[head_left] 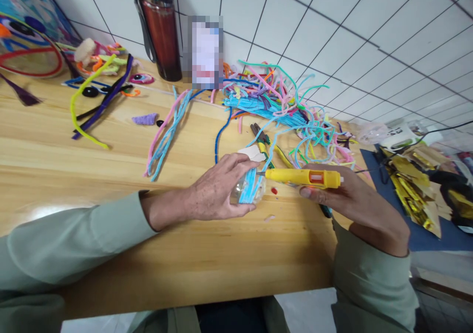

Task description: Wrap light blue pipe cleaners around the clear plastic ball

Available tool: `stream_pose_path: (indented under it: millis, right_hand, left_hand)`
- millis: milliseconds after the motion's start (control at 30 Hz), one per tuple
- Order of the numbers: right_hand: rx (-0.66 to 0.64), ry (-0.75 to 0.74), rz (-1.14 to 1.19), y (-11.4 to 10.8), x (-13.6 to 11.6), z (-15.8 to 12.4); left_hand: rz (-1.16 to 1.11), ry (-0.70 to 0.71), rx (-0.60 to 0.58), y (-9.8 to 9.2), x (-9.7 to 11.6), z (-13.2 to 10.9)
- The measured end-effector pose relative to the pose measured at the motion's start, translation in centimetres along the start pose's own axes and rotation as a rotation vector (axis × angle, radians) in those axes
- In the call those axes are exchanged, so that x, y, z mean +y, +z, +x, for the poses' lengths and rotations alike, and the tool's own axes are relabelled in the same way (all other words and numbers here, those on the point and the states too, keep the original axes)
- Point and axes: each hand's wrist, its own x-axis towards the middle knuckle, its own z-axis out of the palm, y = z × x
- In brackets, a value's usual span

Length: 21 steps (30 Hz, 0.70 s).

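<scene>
The left hand [216, 187] grips a clear plastic container [260, 193] striped with blue pipe cleaners [247, 190] over the table [207, 259]; the right hand [349, 195] holds a yellow glue gun [295, 177], nozzle right at the container. Just beyond the container I see pliers [259, 133], then a tangled pipe-cleaner heap [271, 109]; a reddish thermos [159, 35] stands farther off, to its left.

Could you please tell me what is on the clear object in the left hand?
Blue strips lie across the clear object; the left hand covers part of it, hiding whatever is there.
</scene>
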Motion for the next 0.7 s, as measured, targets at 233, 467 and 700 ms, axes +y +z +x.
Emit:
stream_pose_path:
  millis: [233,467,700]
  right_hand:
    - [-0.071,0.025,0.088,-0.2,-0.2,-0.1]
    - [-0.118,-0.002,0.057,-0.3,-0.3,0.6]
    - [-0.006,0.081,0.070,-0.1,0.0,-0.5]
  left_hand:
    - [-0.006,-0.004,0.000,0.0,0.0,0.0]
    - [-0.016,-0.013,-0.005,0.0,0.1,0.1]
    - [-0.035,-0.024,0.000,0.0,0.0,0.0]
